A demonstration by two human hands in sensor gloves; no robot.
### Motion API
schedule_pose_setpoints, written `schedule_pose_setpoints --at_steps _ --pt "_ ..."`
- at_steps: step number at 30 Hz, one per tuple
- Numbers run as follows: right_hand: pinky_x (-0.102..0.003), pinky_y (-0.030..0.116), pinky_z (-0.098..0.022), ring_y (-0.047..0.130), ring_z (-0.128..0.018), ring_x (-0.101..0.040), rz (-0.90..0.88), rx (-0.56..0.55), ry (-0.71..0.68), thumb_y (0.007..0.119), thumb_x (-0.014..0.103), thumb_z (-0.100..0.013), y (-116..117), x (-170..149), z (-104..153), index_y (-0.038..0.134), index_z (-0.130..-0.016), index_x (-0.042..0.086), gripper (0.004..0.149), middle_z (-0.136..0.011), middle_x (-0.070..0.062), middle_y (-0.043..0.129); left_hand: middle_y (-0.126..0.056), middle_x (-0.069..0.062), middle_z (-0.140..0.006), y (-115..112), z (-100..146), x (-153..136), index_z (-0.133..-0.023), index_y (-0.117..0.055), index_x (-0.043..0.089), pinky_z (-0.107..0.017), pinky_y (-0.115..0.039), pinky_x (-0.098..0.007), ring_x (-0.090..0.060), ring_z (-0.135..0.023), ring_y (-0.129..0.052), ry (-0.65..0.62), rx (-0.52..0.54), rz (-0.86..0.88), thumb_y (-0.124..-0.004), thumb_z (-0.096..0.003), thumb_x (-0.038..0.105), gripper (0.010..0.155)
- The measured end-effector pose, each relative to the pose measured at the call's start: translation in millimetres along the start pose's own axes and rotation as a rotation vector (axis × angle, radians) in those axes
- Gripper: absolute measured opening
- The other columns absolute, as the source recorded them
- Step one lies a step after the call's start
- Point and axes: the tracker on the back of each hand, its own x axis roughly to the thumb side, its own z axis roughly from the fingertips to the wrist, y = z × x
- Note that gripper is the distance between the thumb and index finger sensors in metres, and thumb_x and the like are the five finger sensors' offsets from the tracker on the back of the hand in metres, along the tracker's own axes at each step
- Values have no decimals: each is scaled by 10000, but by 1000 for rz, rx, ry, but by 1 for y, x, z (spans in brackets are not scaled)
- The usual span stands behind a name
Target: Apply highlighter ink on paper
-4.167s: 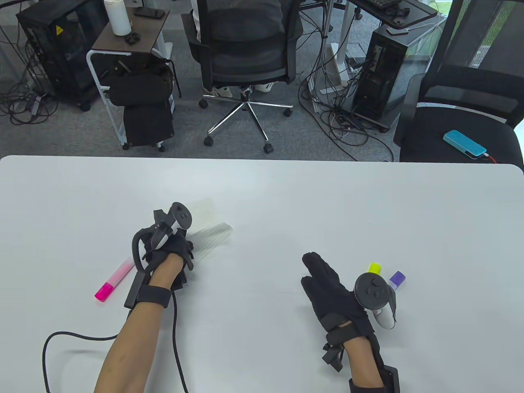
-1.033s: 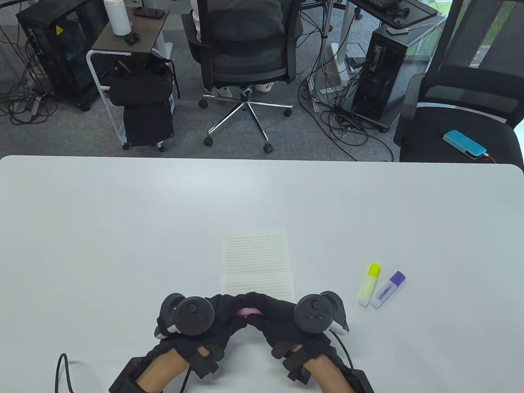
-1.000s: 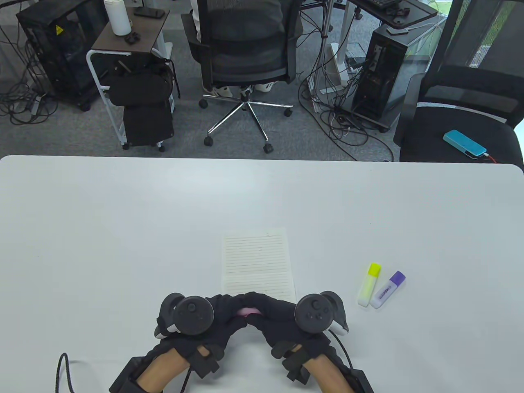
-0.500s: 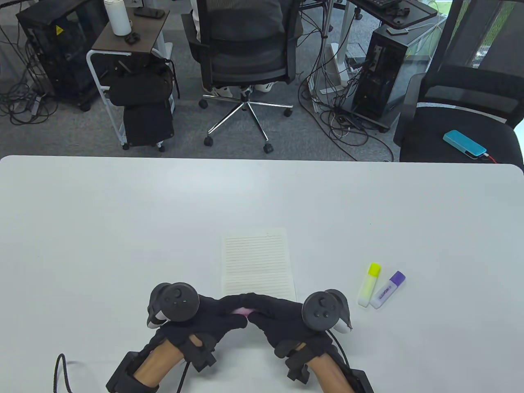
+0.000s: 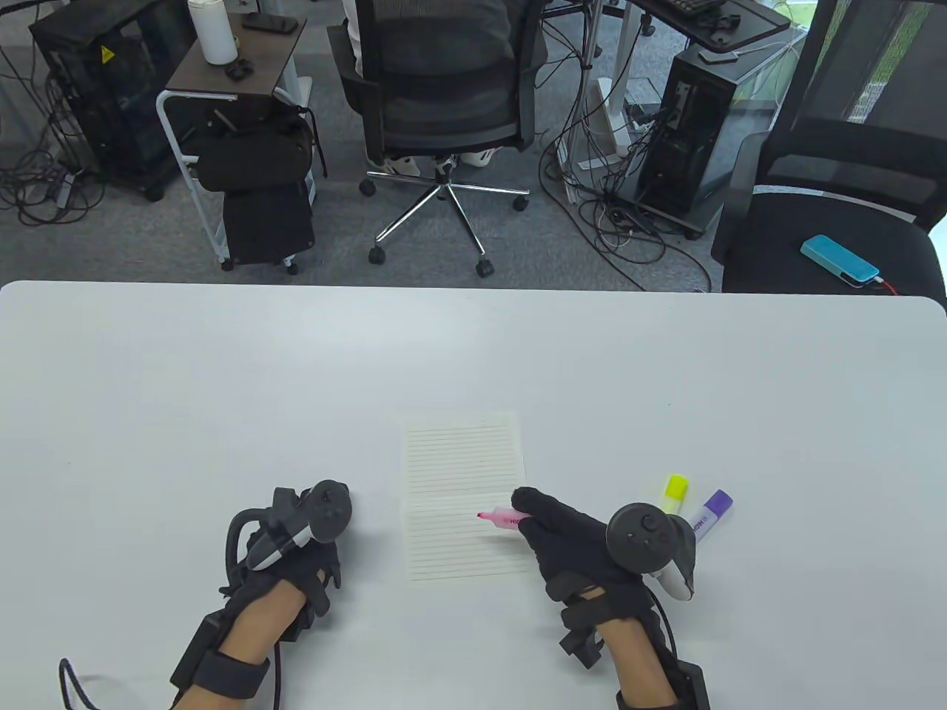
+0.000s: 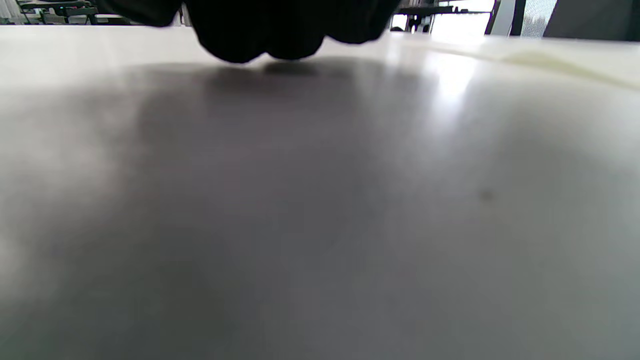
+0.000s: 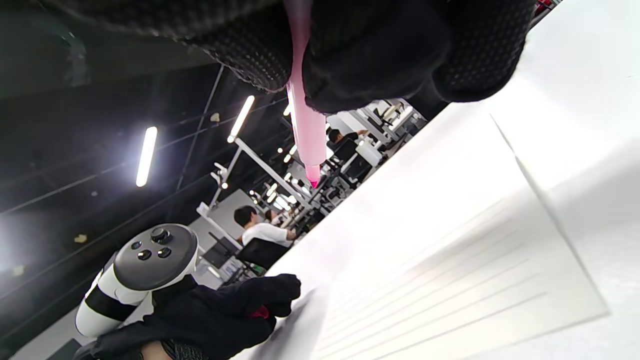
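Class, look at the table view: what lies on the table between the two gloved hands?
The lined paper sheet lies between the left hand and right hand, with the pink highlighter tip over it.

paper [image 5: 464, 473]: white, ruled with thin dark horizontal lines
pink highlighter [image 5: 503, 517]: pale pink barrel, deeper pink tip
yellow highlighter [image 5: 675, 493]: bright yellow cap
purple highlighter [image 5: 710, 512]: violet cap, white barrel with dark print
right hand [image 5: 573, 536]: black glove; tracker dark grey with a white handle
left hand [image 5: 285, 573]: black glove; tracker dark grey and white
tabletop [image 5: 222, 370]: plain pale grey-white
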Motion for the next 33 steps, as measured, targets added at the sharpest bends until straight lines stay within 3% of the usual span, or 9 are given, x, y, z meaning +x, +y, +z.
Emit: schedule_pose_setpoints --at_steps 5,13,15,18,22,24,28,33 --pt "-579 748 -576 908 -370 -280 30 -1 22 778 293 -637 2 1 0 692 -1052 201 434 -705 -182 890 -453 -24 -1106 -2 0 5 -1053 -445 281 -727 -528 -577 -311 -937 -625 0 -24 -29 -743 -440 240 683" --pt "-575 750 -578 914 -364 -259 39 21 45 771 311 -644 8 -2 -3 663 -1065 180 454 -692 -167 890 -442 -22 -1122 -2 1 -1 -1057 -429 283 -726 -511 -607 -345 -1002 -573 17 -49 9 -736 -443 281 687" --pt "-576 749 -581 917 -369 -254 34 25 50 771 313 -644 8 -2 -3 655 -1069 179 461 -694 -166 888 -413 -16 -1131 -1 2 -1 -1060 -407 290 -733 -464 -624 -374 -1037 -490 15 -47 17 -732 -444 296 697" --pt "-576 748 -583 918 -376 -259 44 16 43 771 310 -643 7 0 -2 663 -1066 188 453 -699 -166 889 -369 -21 -1141 11 10 4 -1068 -378 285 -739 -379 -648 -396 -1064 -368 -20 31 45 -733 -444 340 719" --pt "-576 746 -584 918 -376 -260 72 -4 33 776 310 -642 7 2 -2 670 -1063 193 450 -701 -165 889 -362 -33 -1149 27 22 28 -1080 -381 280 -737 -368 -658 -408 -1068 -348 -133 138 125 -781 -432 465 784" --pt "-574 745 -587 918 -380 -264 94 -8 29 778 311 -641 6 3 -2 674 -1062 197 448 -704 -165 892 -347 -32 -1154 32 22 45 -1086 -373 284 -738 -348 -665 -408 -1072 -326 -177 111 110 -796 -420 518 823" --pt "-578 740 -589 922 -397 -286 111 -5 18 782 307 -640 8 7 -2 680 -1059 195 445 -734 -166 897 -176 -37 -1156 38 15 83 -1092 -230 297 -733 -251 -681 -412 -1075 -207 -192 -110 72 -766 -420 582 906" --pt "-579 731 -596 919 -435 -285 165 33 33 768 307 -645 20 9 -4 648 -1072 182 461 -793 -166 879 -187 -26 -1153 19 -4 108 -1083 -235 326 -736 -266 -671 -392 -1080 -263 -224 -195 90 -783 -404 595 913"
